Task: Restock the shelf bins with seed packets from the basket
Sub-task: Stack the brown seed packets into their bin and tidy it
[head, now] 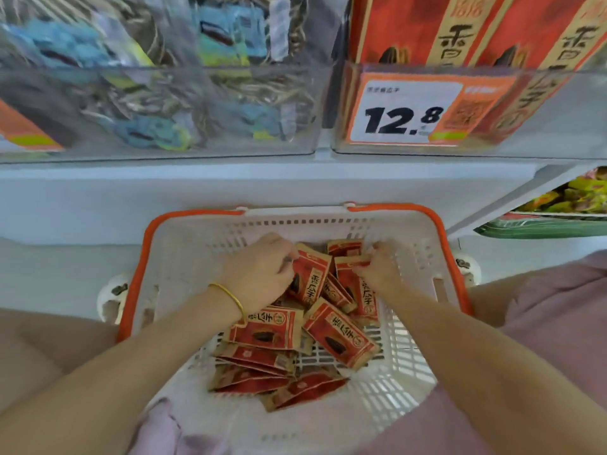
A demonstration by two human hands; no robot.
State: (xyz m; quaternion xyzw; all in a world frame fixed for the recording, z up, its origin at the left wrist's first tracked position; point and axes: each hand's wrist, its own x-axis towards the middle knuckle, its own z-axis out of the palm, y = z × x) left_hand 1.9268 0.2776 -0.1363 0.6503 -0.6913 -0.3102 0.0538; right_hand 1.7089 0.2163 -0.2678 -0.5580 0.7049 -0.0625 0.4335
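Left bin (39,93): clear plastic, on the upper shelf; holds blue and green packs (147,133); view blurred, print unreadable.
Left hand (259,274): inside the basket, knuckles up; fingers curled over the top edge of a tilted packet (310,277), pinching it. A gold bracelet (230,295) sits at the wrist.
Basket (184,244): white lattice walls, orange rim; stands below the shelf front, under both forearms.
Seed packets (341,333): red and tan, in a loose pile on the basket floor; they overlap, most lying flat, a few leaning.
Right hand (377,267): inside the basket, near its far wall; fingers curled, gripping the top edge of a second packet (345,279), just beside the tilted one.
Right bin (558,126): clear plastic, just beside the left bin; holds upright red packs (410,27) of the same design as those in the basket.
Price tag (404,113): on the right bin's front; reads 12.8.
Lower shelf, far right: green and yellow packages (571,198), blurred.
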